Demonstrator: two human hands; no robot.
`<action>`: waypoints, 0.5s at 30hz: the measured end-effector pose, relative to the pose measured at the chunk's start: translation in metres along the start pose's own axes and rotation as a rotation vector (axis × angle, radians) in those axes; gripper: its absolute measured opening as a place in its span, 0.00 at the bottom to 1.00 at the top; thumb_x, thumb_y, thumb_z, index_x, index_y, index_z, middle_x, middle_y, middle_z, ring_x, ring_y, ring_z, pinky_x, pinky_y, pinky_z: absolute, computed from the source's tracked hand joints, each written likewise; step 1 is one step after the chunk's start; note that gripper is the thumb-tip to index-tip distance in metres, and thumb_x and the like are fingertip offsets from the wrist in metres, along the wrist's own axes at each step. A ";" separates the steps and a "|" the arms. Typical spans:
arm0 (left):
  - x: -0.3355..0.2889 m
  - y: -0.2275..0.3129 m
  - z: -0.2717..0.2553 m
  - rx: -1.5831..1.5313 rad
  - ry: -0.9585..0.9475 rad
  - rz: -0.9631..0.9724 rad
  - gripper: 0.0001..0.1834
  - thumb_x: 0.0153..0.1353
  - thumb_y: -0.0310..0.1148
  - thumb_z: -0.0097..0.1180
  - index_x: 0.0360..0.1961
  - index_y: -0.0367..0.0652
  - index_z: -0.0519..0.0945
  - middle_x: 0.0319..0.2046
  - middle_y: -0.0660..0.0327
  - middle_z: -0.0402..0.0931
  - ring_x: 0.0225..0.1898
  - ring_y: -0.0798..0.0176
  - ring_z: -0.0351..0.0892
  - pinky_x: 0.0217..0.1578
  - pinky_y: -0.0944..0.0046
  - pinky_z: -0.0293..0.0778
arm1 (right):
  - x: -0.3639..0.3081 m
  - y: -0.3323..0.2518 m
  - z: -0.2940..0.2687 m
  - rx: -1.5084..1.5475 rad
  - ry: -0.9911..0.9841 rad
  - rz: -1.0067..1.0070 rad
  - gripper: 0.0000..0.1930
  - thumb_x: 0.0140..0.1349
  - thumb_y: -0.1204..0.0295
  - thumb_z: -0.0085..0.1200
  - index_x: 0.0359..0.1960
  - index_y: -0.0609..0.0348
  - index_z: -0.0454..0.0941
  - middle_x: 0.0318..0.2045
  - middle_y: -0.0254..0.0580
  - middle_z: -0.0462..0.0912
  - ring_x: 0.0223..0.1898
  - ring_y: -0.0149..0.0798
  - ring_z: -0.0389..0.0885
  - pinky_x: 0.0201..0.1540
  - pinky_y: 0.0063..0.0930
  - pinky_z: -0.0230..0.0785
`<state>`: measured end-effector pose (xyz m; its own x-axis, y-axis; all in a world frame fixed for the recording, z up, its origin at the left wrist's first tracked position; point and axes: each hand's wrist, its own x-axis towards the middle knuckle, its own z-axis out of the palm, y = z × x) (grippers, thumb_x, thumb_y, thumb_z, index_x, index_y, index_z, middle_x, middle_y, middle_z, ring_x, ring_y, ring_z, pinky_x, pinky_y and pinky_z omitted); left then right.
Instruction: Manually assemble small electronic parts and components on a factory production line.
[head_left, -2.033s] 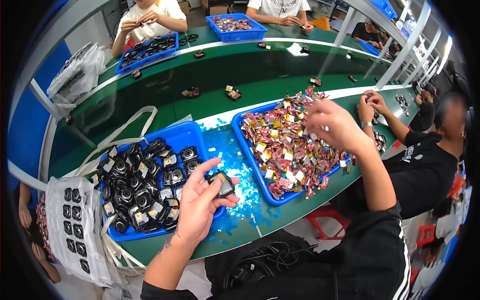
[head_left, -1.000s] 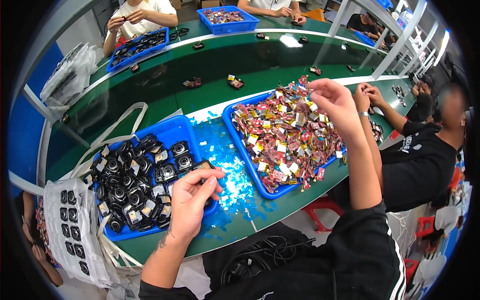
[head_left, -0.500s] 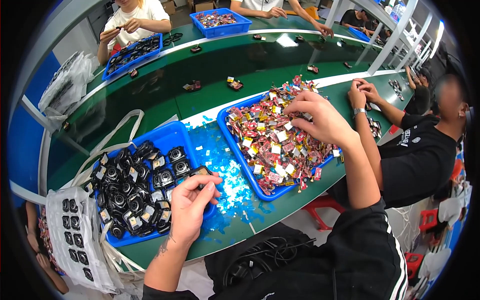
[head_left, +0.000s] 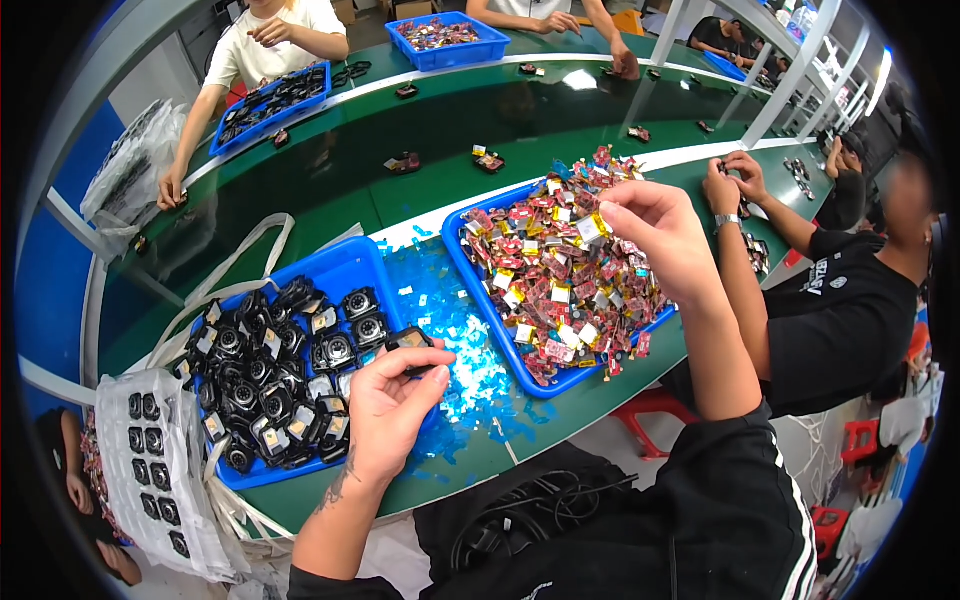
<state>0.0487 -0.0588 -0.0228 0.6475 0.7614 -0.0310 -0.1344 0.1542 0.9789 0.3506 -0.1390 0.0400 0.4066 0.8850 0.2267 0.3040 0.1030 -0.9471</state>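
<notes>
My left hand [head_left: 395, 405] pinches a black watch case [head_left: 408, 340] between thumb and fingers, over the right edge of a blue tray [head_left: 372, 262]. Black watch cases [head_left: 245, 390] are heaped in that tray, several with tan or silver patches. Above a second blue tray [head_left: 520, 375], my right hand [head_left: 665, 240] grips a small white and yellow battery piece [head_left: 592, 228] by its edge. Beneath it, red circuit boards with white and yellow batteries [head_left: 560, 290] form a high pile that reaches past the rim.
Blue film scraps [head_left: 450, 370] litter the green table between the trays. Beyond a white rail, the dark green conveyor [head_left: 330, 190] carries scattered watch parts [head_left: 488, 158]. A co-worker's arm [head_left: 735, 270] is close on the right. A plastic sheet of watch cases [head_left: 160, 470] hangs at the left.
My right hand has lifted slightly off the pile, a battery piece now showing in its fingers. My left hand has turned the watch case more into view. Across the conveyor, a co-worker's arm has reached down.
</notes>
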 end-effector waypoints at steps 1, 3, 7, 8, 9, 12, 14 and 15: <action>-0.001 0.001 0.000 0.001 0.004 0.000 0.09 0.60 0.23 0.58 0.41 0.33 0.82 0.46 0.55 0.77 0.35 0.70 0.77 0.35 0.72 0.75 | -0.003 -0.002 0.004 0.174 -0.042 0.010 0.10 0.62 0.69 0.60 0.39 0.64 0.82 0.31 0.31 0.82 0.31 0.21 0.74 0.33 0.16 0.66; -0.003 0.004 0.000 -0.053 0.007 -0.033 0.11 0.57 0.20 0.61 0.43 0.33 0.82 0.45 0.57 0.76 0.38 0.72 0.75 0.40 0.74 0.74 | -0.011 0.000 0.016 0.430 -0.142 0.131 0.08 0.63 0.71 0.59 0.39 0.62 0.81 0.30 0.30 0.80 0.30 0.20 0.73 0.32 0.17 0.66; 0.001 -0.002 0.002 0.039 0.010 0.047 0.14 0.56 0.21 0.63 0.46 0.35 0.82 0.47 0.59 0.73 0.43 0.71 0.75 0.41 0.72 0.76 | -0.037 -0.010 0.057 0.639 -0.345 0.349 0.08 0.65 0.69 0.57 0.37 0.60 0.79 0.30 0.30 0.79 0.29 0.23 0.73 0.31 0.17 0.65; 0.002 0.000 0.003 0.031 -0.017 0.068 0.15 0.56 0.22 0.63 0.46 0.35 0.82 0.47 0.59 0.73 0.43 0.71 0.75 0.41 0.72 0.76 | -0.043 -0.010 0.067 0.660 -0.395 0.407 0.08 0.65 0.68 0.58 0.38 0.60 0.79 0.30 0.30 0.79 0.29 0.22 0.73 0.31 0.17 0.65; 0.002 0.001 0.003 0.024 -0.044 0.088 0.15 0.57 0.22 0.64 0.46 0.35 0.83 0.48 0.58 0.73 0.43 0.70 0.75 0.41 0.72 0.76 | -0.048 -0.010 0.075 0.680 -0.447 0.465 0.08 0.64 0.68 0.58 0.38 0.60 0.80 0.30 0.29 0.79 0.29 0.21 0.72 0.31 0.17 0.64; 0.001 -0.004 0.003 -0.062 -0.088 0.201 0.13 0.57 0.23 0.64 0.45 0.34 0.83 0.47 0.57 0.74 0.42 0.69 0.77 0.42 0.71 0.76 | -0.051 -0.004 0.097 0.680 -0.513 0.501 0.09 0.64 0.66 0.58 0.38 0.60 0.80 0.30 0.28 0.79 0.29 0.20 0.72 0.32 0.16 0.64; 0.000 -0.005 0.001 -0.050 -0.044 0.173 0.12 0.57 0.23 0.64 0.44 0.33 0.83 0.46 0.57 0.74 0.41 0.69 0.77 0.41 0.71 0.76 | -0.050 -0.002 0.106 0.724 -0.496 0.542 0.08 0.64 0.68 0.59 0.36 0.60 0.78 0.30 0.29 0.80 0.29 0.20 0.73 0.34 0.14 0.64; 0.000 -0.005 0.000 -0.042 -0.016 0.148 0.11 0.58 0.23 0.64 0.43 0.32 0.83 0.45 0.57 0.75 0.41 0.69 0.78 0.41 0.71 0.76 | -0.050 -0.004 0.111 0.724 -0.506 0.547 0.08 0.64 0.68 0.59 0.36 0.60 0.78 0.30 0.29 0.80 0.29 0.20 0.73 0.34 0.14 0.64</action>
<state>0.0490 -0.0593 -0.0276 0.6304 0.7675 0.1163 -0.2600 0.0675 0.9633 0.2336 -0.1332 0.0069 -0.1273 0.9627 -0.2387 -0.4713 -0.2705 -0.8395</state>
